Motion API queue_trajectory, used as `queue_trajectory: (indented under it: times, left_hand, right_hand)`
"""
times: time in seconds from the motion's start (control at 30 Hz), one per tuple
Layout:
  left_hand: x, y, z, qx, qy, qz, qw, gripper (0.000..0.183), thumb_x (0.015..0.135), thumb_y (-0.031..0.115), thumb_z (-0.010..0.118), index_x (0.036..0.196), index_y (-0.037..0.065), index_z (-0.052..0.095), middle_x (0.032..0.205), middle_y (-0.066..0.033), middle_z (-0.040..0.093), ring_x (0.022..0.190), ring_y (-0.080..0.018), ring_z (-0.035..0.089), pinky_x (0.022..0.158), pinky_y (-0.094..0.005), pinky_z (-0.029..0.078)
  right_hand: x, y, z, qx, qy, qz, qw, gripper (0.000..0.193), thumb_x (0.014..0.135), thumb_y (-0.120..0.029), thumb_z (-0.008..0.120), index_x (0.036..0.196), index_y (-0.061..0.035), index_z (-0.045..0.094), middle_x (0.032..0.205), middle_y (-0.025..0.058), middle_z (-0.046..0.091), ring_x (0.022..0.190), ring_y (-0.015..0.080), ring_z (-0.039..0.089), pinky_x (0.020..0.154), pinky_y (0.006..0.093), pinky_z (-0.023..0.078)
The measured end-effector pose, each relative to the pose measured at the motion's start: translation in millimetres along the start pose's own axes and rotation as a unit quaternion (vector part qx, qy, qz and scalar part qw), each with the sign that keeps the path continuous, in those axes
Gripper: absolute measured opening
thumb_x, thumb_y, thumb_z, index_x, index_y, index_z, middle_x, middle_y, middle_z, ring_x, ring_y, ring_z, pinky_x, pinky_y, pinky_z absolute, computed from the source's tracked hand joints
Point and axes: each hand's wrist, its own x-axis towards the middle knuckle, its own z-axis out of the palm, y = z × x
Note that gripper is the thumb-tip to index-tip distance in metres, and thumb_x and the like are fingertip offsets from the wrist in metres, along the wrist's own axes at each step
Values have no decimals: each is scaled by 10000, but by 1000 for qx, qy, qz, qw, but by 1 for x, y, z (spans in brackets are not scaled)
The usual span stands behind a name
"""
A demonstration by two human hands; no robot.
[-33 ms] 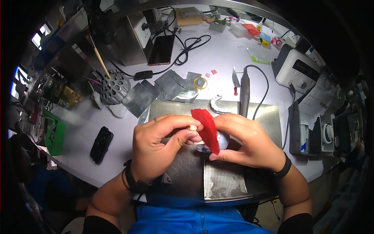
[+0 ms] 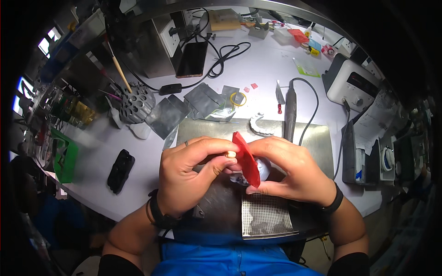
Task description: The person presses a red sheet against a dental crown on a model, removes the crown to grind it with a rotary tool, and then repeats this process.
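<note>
My left hand (image 2: pixel 191 168) is closed in a pinch, with a small cream-coloured dental crown (image 2: pixel 231 154) between thumb and forefinger. Just right of it stands a thin red sheet (image 2: pixel 247 162), seen nearly edge-on, its left face by my left fingertips. My right hand (image 2: pixel 297 168) grips from the other side, thumb below and fingers above. Behind the sheet, in that grip, is a pale dental cast (image 2: pixel 264 169) with dark marks at its lower left. The sheet and my fingers hide most of the cast. Both hands are above a metal plate (image 2: pixel 207 211).
A perforated metal tray (image 2: pixel 264 216) lies nearest me. Beyond the hands are a white arch-shaped dental cast (image 2: pixel 257 126), a knife (image 2: pixel 280 95) and a corded handpiece (image 2: pixel 290 112). Grey sheets (image 2: pixel 202 101) and a round tool holder (image 2: pixel 137 106) stand left; a control box (image 2: pixel 353 83) sits right.
The red sheet has turned more edge-on, its top moving right. The crown has shifted slightly right and down with my left fingers. Both grips stay the same.
</note>
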Motion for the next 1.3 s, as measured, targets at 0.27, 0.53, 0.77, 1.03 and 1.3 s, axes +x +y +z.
queue_trajectory:
  times: [0.27,0.53,0.77,1.03,1.3]
  left_hand:
    - [4,6,8,-81,-15,-34,996,239,1056,-86,618,1267,-63,727,1177,-206,774,965,-225,803,836,-299,656]
    - [2,4,9,-15,-48,-11,999,375,1060,-86,624,1432,-44,595,1140,-161,784,1008,-185,778,911,-303,632]
    - [5,12,9,24,-70,-28,997,556,977,-133,671,1495,0,522,1116,-140,773,1039,-152,756,929,-289,592]
    - [2,5,-25,410,-91,-86,904,330,879,198,849,1120,54,676,1093,-91,640,1082,-310,654,918,-403,537]
    - [1,-6,-27,346,-154,-108,919,202,936,113,788,1025,41,622,1058,-100,632,967,-262,665,845,-381,541]
  right_hand:
    - [-4,3,1,-72,-31,92,993,723,805,-236,933,1424,-25,625,1308,150,692,1267,353,628,1062,453,538]
    - [4,-12,-8,-3,119,-1,993,375,829,-111,918,1147,-20,741,1086,99,709,942,217,711,801,323,607]
    - [8,-10,4,27,92,-30,995,256,857,36,838,1096,-13,761,1009,90,706,851,204,732,746,323,605]
    - [0,12,6,38,38,73,996,201,912,28,766,1107,-22,769,1005,100,719,854,235,724,763,345,574]
    - [-1,11,4,29,21,48,998,183,923,36,743,1098,-16,754,1012,102,709,875,251,707,761,356,559]
